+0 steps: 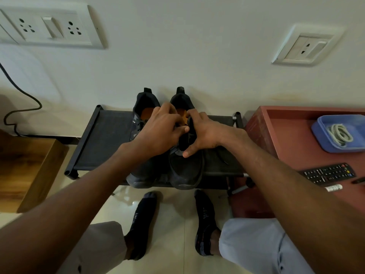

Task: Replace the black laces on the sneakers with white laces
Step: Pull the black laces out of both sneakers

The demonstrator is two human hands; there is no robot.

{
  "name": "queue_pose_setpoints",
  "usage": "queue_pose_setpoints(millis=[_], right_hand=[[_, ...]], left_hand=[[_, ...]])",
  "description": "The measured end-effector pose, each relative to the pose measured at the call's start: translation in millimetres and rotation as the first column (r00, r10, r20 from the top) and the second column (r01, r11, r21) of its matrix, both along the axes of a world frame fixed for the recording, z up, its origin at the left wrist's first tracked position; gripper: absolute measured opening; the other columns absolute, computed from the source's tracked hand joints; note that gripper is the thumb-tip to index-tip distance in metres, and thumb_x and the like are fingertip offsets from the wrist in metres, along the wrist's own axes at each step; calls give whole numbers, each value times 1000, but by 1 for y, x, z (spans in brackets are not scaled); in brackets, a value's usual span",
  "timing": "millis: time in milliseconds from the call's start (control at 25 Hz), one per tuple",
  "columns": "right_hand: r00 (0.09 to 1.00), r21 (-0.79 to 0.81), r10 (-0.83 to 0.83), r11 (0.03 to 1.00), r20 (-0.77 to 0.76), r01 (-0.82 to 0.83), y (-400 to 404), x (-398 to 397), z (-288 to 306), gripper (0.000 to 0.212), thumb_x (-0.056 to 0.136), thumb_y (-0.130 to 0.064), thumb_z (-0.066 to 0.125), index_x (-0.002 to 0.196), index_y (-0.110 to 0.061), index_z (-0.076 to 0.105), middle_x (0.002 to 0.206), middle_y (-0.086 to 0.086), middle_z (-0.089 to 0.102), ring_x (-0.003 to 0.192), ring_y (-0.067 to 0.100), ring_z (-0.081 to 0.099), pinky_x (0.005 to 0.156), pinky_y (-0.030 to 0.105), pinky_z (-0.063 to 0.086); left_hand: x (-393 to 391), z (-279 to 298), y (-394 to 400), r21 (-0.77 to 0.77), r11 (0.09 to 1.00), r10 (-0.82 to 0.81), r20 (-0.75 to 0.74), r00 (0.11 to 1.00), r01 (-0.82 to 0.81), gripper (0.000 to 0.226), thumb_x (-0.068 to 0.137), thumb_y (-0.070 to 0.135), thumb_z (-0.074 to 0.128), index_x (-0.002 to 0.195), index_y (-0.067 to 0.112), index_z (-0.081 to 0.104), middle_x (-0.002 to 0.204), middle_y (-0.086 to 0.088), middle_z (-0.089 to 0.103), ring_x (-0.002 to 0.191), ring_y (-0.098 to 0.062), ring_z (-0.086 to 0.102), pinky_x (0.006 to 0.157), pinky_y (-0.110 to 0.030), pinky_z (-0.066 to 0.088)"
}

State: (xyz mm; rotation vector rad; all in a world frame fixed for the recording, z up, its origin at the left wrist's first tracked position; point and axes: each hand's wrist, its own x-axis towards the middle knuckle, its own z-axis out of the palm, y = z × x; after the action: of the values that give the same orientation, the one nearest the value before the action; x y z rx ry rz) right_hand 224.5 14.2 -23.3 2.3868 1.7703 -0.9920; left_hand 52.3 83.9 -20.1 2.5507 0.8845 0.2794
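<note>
Head view: both hands are down on the right-hand dark knit sneaker, which sits with its mate on the low black fabric shoe rack. The left hand pinches at the black lace near the tongue; the right hand grips the tongue's side, thumb braced. That cord looks soft, limp and light, best taken close to an eyelet. The coiled white laces wait in the blue plastic tub, well apart.
</note>
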Motion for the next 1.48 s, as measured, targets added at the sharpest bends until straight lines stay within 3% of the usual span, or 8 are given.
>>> queue_pose_setpoints(millis=[400, 600, 840, 960, 1080, 1240, 1320, 1480], right_hand=[[999, -5, -14, 1000, -30, 14, 1, 2, -2, 131, 55, -53, 100, 152, -39, 12, 156, 6, 30, 138, 37, 46, 107, 55, 50], [1000, -4, -3, 1000, -30, 3, 2, 5, -3, 130, 55, -54, 99, 151, -39, 13, 154, 6, 32, 139, 38, 45, 108, 56, 49], [1000, -9, 13, 1000, 6, -13, 2, 2, -3, 130, 59, -52, 98, 154, -34, 12, 159, 8, 28, 138, 39, 47, 106, 55, 50], [1000, -22, -4, 1000, 0, 4, 3, 3, -1, 131, 57, -54, 99, 154, -35, 12, 158, 8, 29, 138, 40, 47, 107, 57, 49], [1000, -38, -4, 999, -6, 4, 5, 2, 0, 134, 55, -54, 100, 154, -36, 11, 158, 8, 29, 139, 40, 46, 108, 59, 48], [1000, -51, -11, 999, 3, 12, 5, 0, 0, 133, 57, -52, 99, 154, -38, 10, 161, 8, 27, 139, 41, 46, 108, 60, 48], [1000, -55, -17, 998, 11, 17, 5, -1, 0, 131, 56, -53, 99, 152, -40, 11, 160, 8, 29, 139, 41, 47, 107, 60, 48], [1000, -49, -14, 999, -9, 13, 4, 0, 1, 131, 55, -55, 100, 151, -41, 12, 159, 8, 28, 140, 42, 45, 108, 62, 47]], left_hand=[[7, 0, -3, -278, 955, 107, 14, 994, -99, 15, 91, 27, 77, 84, 13, 79, 81, -2, 68, 78, -17, 67, 62, -26, 48], [-17, 20, 9, -901, 415, 433, 75, 898, -124, 24, 99, 29, 67, 102, 6, 74, 102, -10, 77, 93, -16, 69, 86, -32, 51], [-6, 1, 7, -72, 994, 75, -104, 992, -83, 22, 91, 38, 76, 85, 18, 72, 74, 1, 69, 69, -16, 66, 68, -37, 58], [-1, 13, 11, -308, 940, 180, 79, 981, -148, 24, 97, 31, 71, 85, 10, 71, 76, -2, 72, 70, -14, 69, 62, -30, 57], [-6, 37, 12, -852, 521, 428, 199, 882, -61, 34, 105, 36, 58, 89, 7, 63, 69, -4, 65, 69, -19, 73, 53, -23, 49], [-10, 25, 14, -193, 971, 136, -54, 989, -144, 40, 90, 57, 71, 83, 18, 66, 66, 3, 66, 60, -15, 67, 53, -28, 52], [-5, 16, 15, 34, 995, 95, -209, 973, -89, 33, 87, 54, 75, 80, 22, 69, 73, 4, 66, 69, -18, 66, 59, -31, 52], [-5, 34, 23, -530, 848, 214, 353, 911, 6, 28, 96, 38, 70, 82, 14, 68, 89, -4, 75, 79, -13, 69, 62, -26, 47]])
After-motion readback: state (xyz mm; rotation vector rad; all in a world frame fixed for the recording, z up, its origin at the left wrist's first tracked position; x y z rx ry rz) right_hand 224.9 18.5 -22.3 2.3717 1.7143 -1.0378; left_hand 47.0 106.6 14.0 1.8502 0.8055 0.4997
